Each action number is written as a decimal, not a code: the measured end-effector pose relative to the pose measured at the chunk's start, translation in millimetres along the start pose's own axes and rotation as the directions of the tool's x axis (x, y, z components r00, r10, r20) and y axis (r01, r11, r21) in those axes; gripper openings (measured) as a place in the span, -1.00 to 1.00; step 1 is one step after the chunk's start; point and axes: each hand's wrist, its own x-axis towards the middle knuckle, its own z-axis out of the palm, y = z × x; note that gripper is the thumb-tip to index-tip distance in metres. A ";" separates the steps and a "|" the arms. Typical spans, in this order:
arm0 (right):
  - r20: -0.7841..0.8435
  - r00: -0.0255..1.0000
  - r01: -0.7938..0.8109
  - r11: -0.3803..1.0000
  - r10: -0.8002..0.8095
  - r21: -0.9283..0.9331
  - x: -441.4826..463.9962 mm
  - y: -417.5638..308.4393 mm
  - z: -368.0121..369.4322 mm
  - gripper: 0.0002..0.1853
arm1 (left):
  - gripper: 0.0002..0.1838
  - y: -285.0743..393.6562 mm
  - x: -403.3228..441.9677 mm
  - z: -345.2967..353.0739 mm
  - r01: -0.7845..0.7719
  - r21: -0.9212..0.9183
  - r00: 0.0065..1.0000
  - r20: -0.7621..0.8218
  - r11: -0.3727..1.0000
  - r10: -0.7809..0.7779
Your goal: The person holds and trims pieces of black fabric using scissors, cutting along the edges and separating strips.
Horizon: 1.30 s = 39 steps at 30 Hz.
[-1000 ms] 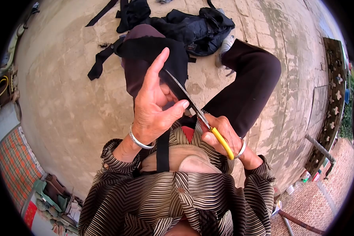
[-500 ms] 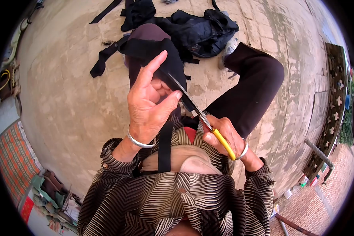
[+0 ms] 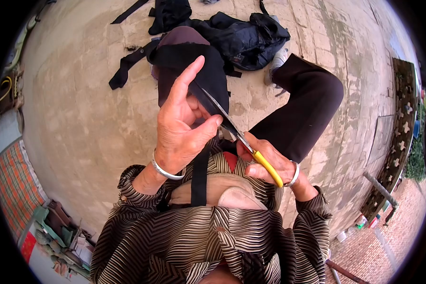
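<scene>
My right hand (image 3: 270, 161) is closed round the yellow handles of a pair of scissors (image 3: 266, 166). Their metal blades point up and left along the edge of a piece of black cloth (image 3: 210, 71), which lies over my raised knee. My left hand (image 3: 182, 123) has its index finger stretched out and the other fingers curled on the cloth's edge, with the thumb tip beside the blades. Part of the curled fingers' grip is hidden. A black strip (image 3: 199, 182) hangs below this hand across my lap.
A heap of black cloth or bags (image 3: 251, 40) lies on the paved ground (image 3: 90, 118) beyond my knees, with a black strap piece (image 3: 123, 71) to its left. A checked cloth (image 3: 16, 184) is at far left. A low patterned wall (image 3: 402, 123) stands at right.
Both hands keep nearly the same pose, and the scissors stay at the cloth's edge. The view has shifted slightly. The blades look a little more closed together.
</scene>
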 end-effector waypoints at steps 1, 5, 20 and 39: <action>-0.009 1.000 -0.011 1.000 0.011 0.020 0.8 -4.2 -0.4 -0.34 | -0.08 -0.6 -0.3 -1.3 -0.006 0.003 1.000 0.013 1.000 0.006; -0.077 0.997 -0.012 1.000 0.012 0.003 2.0 -1.9 4.1 -0.30 | -0.07 1.3 -0.8 -1.0 -0.009 -0.018 1.000 0.008 1.000 0.009; -0.196 0.981 -0.009 0.996 -0.009 -0.088 2.0 1.0 16.9 -0.48 | -0.13 0.9 -0.1 -3.6 -0.033 -0.049 0.999 0.006 0.998 0.034; -0.038 0.999 0.009 1.000 -0.009 -0.004 8.5 -0.4 3.8 -0.49 | -0.14 -5.0 0.4 -11.1 -0.036 0.060 0.999 0.033 0.998 0.034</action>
